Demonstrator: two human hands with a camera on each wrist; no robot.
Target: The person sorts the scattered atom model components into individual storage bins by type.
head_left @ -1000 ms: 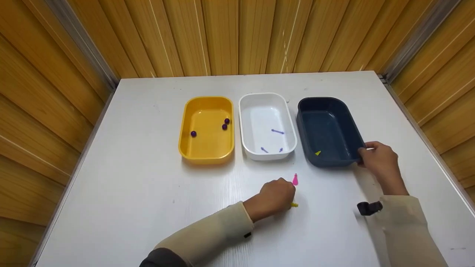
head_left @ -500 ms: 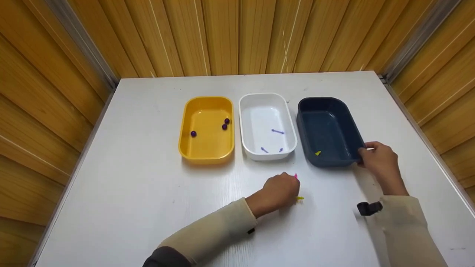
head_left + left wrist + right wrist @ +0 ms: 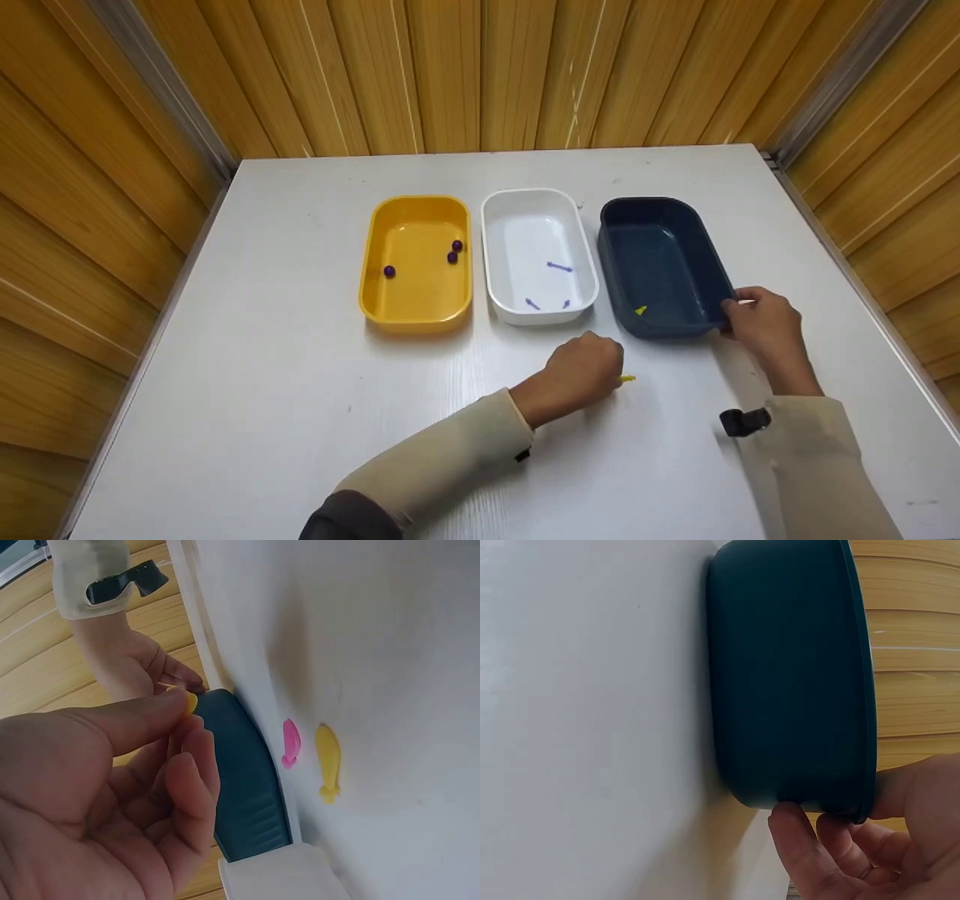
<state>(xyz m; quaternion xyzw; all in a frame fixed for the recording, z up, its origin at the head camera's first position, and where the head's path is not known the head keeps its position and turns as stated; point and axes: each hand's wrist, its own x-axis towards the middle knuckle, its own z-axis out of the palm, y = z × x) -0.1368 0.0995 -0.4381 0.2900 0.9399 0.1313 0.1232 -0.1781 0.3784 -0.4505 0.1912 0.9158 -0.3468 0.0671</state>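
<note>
My left hand [image 3: 583, 371] is above the white table, in front of the trays. Between its thumb and fingertips it pinches a small yellow plastic piece [image 3: 191, 703], whose tip shows beyond the knuckles in the head view. In the left wrist view, a pink piece [image 3: 291, 742] and another yellow piece [image 3: 328, 763] lie side by side on the table; the hand hides both in the head view. With thumb and fingers, my right hand [image 3: 765, 330] grips the near right corner of the dark blue tray [image 3: 616, 289]. A small yellow piece [image 3: 640, 310] lies inside that tray.
To the left of the dark tray stands a white tray [image 3: 525, 225] with three thin purple pieces. Farther left, a yellow tray [image 3: 420, 300] holds three dark purple balls [image 3: 389, 271]. Wood-patterned walls [image 3: 450, 75] enclose the table [image 3: 262, 337] at the back and sides.
My left hand has moved away from me and rightward, carrying the yellow piece toward the dark tray. It now covers the pink piece in the head view. The right hand keeps its grip.
</note>
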